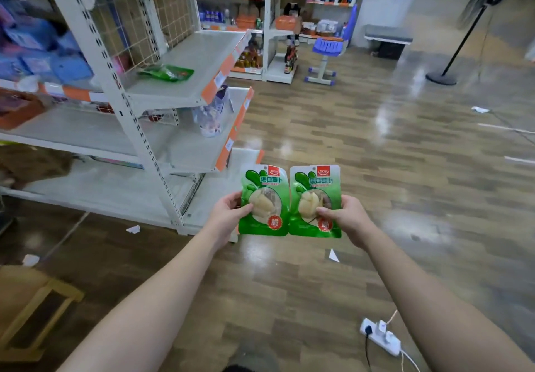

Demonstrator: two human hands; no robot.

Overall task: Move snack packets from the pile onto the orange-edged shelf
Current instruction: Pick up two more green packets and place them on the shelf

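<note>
The left hand pinches a green snack packet at its left edge, thumb on the front, fingers curled behind. The right hand pinches a second green packet at its right edge the same way. Both packets stand upright, side by side, inner edges touching, held in the air over the wooden floor. Another green packet lies flat near the back of the orange-edged shelf, at the upper left, well apart from the hands.
</note>
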